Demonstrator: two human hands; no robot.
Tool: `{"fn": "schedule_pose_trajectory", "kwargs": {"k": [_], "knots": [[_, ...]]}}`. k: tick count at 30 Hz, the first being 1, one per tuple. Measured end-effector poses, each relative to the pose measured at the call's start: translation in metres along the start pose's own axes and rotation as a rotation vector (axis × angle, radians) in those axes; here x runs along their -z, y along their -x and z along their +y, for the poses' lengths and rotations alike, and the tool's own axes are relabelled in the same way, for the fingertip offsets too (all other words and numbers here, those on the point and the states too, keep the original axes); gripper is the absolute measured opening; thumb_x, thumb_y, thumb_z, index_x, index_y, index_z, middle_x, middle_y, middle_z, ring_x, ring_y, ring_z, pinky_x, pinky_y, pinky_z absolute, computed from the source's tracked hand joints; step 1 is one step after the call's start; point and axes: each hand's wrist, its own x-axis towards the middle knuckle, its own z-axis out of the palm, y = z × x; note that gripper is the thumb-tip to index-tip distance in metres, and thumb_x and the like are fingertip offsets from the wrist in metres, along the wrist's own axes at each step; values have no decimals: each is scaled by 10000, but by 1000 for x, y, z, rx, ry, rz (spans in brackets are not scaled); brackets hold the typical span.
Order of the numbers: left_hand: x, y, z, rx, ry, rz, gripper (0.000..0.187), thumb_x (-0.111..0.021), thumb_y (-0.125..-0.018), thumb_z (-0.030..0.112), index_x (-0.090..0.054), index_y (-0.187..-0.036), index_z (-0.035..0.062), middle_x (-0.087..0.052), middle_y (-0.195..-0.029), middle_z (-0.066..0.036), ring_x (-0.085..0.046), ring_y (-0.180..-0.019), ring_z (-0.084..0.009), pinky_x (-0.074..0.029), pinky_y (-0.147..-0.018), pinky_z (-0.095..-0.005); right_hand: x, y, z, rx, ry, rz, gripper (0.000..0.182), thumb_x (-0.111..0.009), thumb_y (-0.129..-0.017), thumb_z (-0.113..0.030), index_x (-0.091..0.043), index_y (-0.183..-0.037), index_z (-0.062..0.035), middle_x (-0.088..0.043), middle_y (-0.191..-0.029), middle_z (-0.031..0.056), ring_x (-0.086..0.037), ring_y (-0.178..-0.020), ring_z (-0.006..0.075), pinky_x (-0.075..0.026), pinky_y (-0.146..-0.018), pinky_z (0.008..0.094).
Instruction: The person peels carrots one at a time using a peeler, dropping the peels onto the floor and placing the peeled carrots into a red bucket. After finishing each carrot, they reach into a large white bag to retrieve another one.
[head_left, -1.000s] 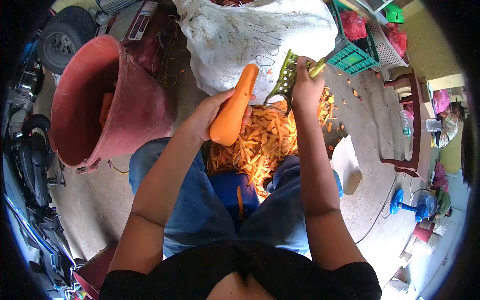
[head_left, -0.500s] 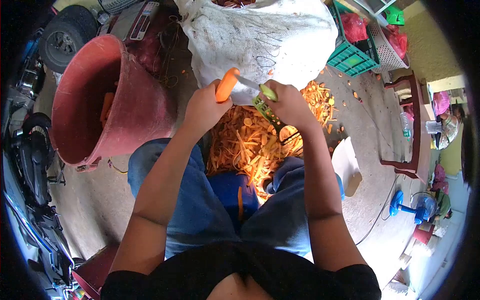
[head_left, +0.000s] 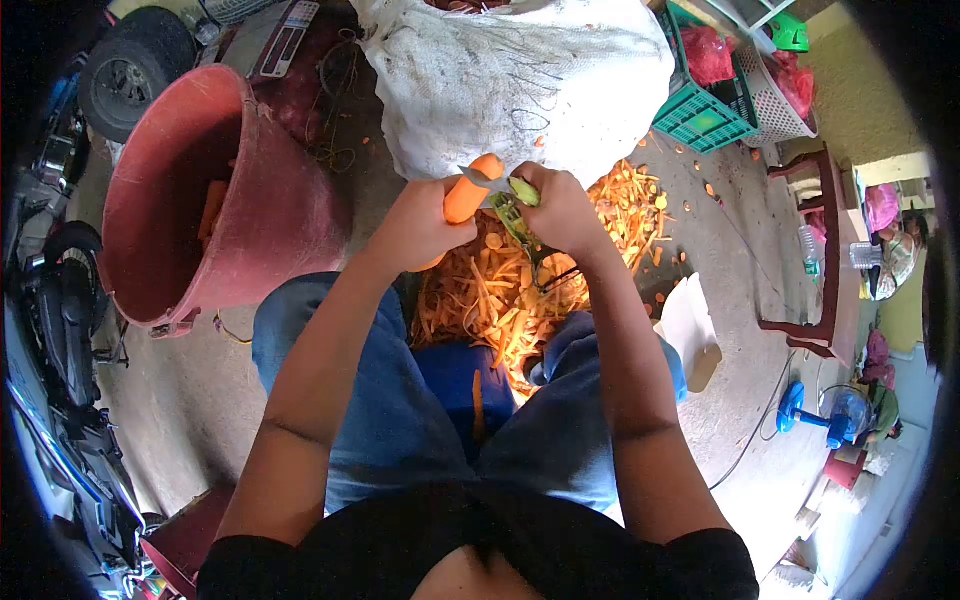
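Observation:
An orange carrot (head_left: 468, 198) is wrapped in the fingers of my left hand (head_left: 418, 224), its upper end sticking out. My right hand (head_left: 565, 208) is closed round the green handle of a knife (head_left: 524, 192), whose blade lies across the carrot near its top. A green peeler (head_left: 512, 218) hangs below the same hand, its grip partly hidden. Beneath both hands, a heap of orange peelings (head_left: 500, 290) covers the floor between my legs.
A large white sack (head_left: 520, 85) stands just ahead. To the left is a red tub (head_left: 290, 215) with carrots inside. Green crate (head_left: 705, 115), wooden frame (head_left: 832, 260) and blue fan (head_left: 835, 422) are on the right. A motorcycle (head_left: 70, 330) stands far left.
Both hands have come slightly down and closer together. The knife blade now lies across the carrot, and more of the carrot's lower end shows under my left hand.

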Motion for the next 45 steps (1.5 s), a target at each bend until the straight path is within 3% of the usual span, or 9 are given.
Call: {"fn": "schedule_pose_trajectory", "kwargs": {"k": [3, 6, 9, 15, 18, 22, 25, 38, 45], "knots": [[-1, 3, -2, 69, 143, -125, 215, -594, -605, 122, -540, -777, 5, -556, -660, -112, -554, -602, -212, -425, -571, -293, -1, 0, 4, 22, -4, -9, 145, -476, -658, -74, -513, -778, -1, -526, -636, 194, -516, -598, 343, -401, -553, 361], [-5, 20, 34, -447, -116, -411, 177, -600, -574, 82, -554, -743, 64, -563, -675, -102, -552, -633, -222, -418, -574, -281, -11, -12, 45, -109, 64, 11, 147, -498, -668, -110, -528, -758, 3, -544, -657, 194, -535, -617, 332, -413, -575, 368], [-24, 27, 30, -287, 296, -383, 173, -616, -598, 94, -508, -725, 48, -526, -620, -56, -523, -581, -151, -413, -561, -260, -25, -15, 57, -311, -11, -12, 180, -520, -726, -165, -529, -747, 13, -563, -637, 153, -544, -573, 257, -418, -564, 344], [-13, 5, 12, -283, 1495, -133, 166, -532, -681, -7, -429, -801, 44, -467, -670, -65, -489, -583, -147, -430, -589, -312, -106, 7, 40, -77, -449, -270, 240, -528, -723, -149, -546, -923, -17, -580, -850, 142, -552, -770, 221, -417, -658, 310], [-20, 5, 6, -266, 1269, 201, 152, -512, -699, 3, -420, -810, 51, -462, -757, -75, -476, -647, -148, -412, -653, -313, -101, 15, 4, -287, -999, -265, 250, -544, -744, -183, -545, -947, -38, -573, -870, 51, -530, -779, 138, -410, -663, 265], [-16, 7, 15, -266, 1039, 178, 206, -550, -706, 37, -430, -872, 51, -455, -847, -52, -453, -781, -135, -365, -753, -272, -96, 7, 8, -299, -1419, -114, 246, -521, -773, -173, -521, -988, -53, -555, -873, 21, -512, -787, 86, -408, -679, 226], [-6, 6, 11, -352, 571, 275, 274, -593, -695, 53, -436, -919, 43, -459, -862, -42, -456, -797, -119, -373, -743, -246, -79, 1, 24, -298, -1411, -42, 234, -498, -781, -168, -522, -976, -40, -560, -877, 41, -527, -785, 101, -416, -676, 228], [36, 7, 6, 151, 568, -260, 384, -652, -641, 82, -488, -976, -5, -555, -891, -63, -530, -816, -121, -418, -727, -235, -58, -15, 74, -300, -1065, 163, 231, -501, -770, -132, -522, -935, 29, -568, -811, 75, -547, -696, 137, -433, -619, 245], [-8, 5, -8, -22, 284, -256, 481, -658, -590, 111, -461, -1015, 5, -556, -876, -92, -525, -801, -135, -407, -727, -262, -41, -6, 22, -285, -857, 111, 152, -484, -794, -135, -526, -847, 1, -533, -725, 15, -483, -632, 82, -391, -570, 225]]}}
